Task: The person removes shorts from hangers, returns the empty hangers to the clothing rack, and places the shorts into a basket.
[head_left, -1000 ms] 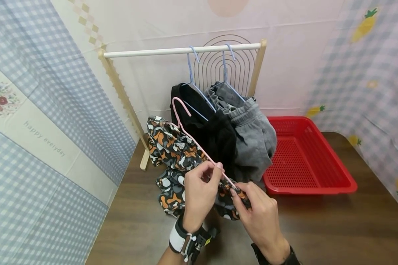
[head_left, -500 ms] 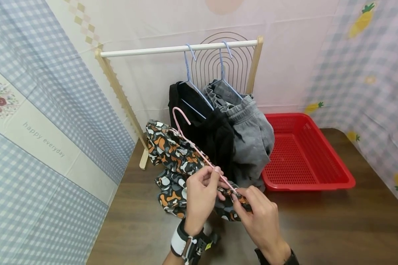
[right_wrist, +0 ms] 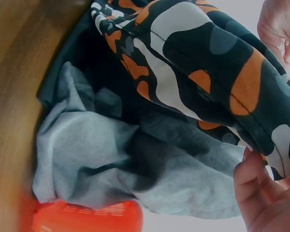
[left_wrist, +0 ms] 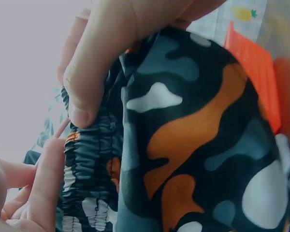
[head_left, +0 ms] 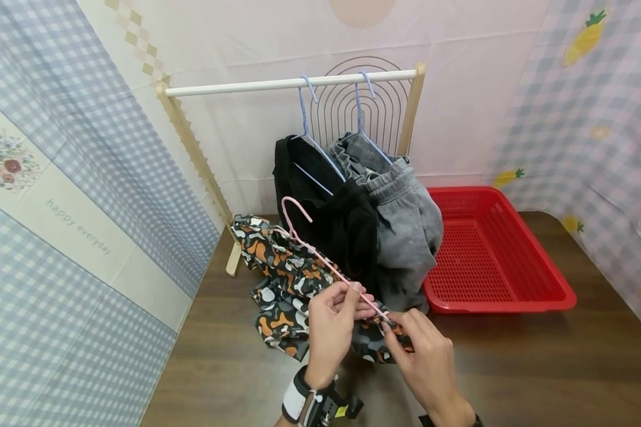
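Observation:
A pair of patterned shorts in black, orange, white and grey lies along a pink clothes hanger, whose hook points up toward the rack. My left hand pinches the hanger's bar between thumb and forefinger, its other fingers stretched behind. At the bar's near end my right hand pinches the shorts' waistband against the hanger. The gathered elastic waistband shows close up in the left wrist view. In the right wrist view a shorts leg bulges above the pinching fingertips.
Behind stands a rack with a white rail and wooden posts. Black clothing and grey shorts hang there on blue hangers, overlapped by the patterned shorts. A red basket stands to the right on the wooden table.
The pink hanger and patterned shorts have sunk lower, the hook end dropping most. Both hands have shifted slightly down and right, keeping their pinches. The hung clothes stay in place.

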Motion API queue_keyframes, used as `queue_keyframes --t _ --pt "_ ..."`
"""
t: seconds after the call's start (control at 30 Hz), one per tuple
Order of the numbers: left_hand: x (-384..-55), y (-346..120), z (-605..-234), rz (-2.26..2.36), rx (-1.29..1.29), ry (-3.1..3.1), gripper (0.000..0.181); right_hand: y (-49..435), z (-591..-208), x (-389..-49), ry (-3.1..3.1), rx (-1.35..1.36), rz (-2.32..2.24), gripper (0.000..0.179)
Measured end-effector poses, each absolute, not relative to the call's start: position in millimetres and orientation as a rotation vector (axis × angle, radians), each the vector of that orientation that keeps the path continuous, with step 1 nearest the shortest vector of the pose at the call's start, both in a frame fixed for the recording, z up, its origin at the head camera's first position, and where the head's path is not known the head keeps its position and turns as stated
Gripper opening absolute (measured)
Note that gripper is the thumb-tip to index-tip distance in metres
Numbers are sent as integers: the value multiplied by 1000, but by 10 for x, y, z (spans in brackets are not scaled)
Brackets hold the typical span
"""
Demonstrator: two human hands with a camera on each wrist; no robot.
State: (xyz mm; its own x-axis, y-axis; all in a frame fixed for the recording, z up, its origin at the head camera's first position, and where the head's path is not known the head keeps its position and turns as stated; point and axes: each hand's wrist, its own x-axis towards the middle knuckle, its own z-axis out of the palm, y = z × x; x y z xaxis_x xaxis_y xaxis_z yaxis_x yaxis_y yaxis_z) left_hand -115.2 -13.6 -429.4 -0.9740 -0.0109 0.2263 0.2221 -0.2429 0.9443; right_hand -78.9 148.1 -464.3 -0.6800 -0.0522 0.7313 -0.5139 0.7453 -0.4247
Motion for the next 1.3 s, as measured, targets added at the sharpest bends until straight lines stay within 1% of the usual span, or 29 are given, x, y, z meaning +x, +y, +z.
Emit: queue_keyframes --t 0.17,0.27,0.43,0.63,0.87,0.97,1.1,1.3 --pt "-1145 -83 -4372 -2376 -239 -1781 28 1541 -4709 -789 -2250 383 848 26" --pt "-1139 -52 -4411 -2409 -240 -1724 29 1589 -4744 -795 -2259 367 861 27" --pt "-1145 -5 -4436 -2450 -267 -1628 36 1650 -4813 -784 -2247 348 899 25" --pt "-1141 25 -4471 -2460 -270 -1614 31 1672 -4928 -750 -2206 321 959 20" --pt "-1157 14 -4527 -2428 -292 -1628 33 1714 -5050 -715 -2129 329 1010 19" --pt "-1171 -1 -4537 -2414 -311 -1609 35 1724 -5097 -728 -2080 348 1023 22" --pt "-1191 -28 -4543 -2412 -306 -1586 38 1731 -5163 -752 -2011 381 1057 33" --pt "-1186 -72 -4554 -2432 -248 -1595 37 1713 -5248 -729 -1973 405 1052 41"
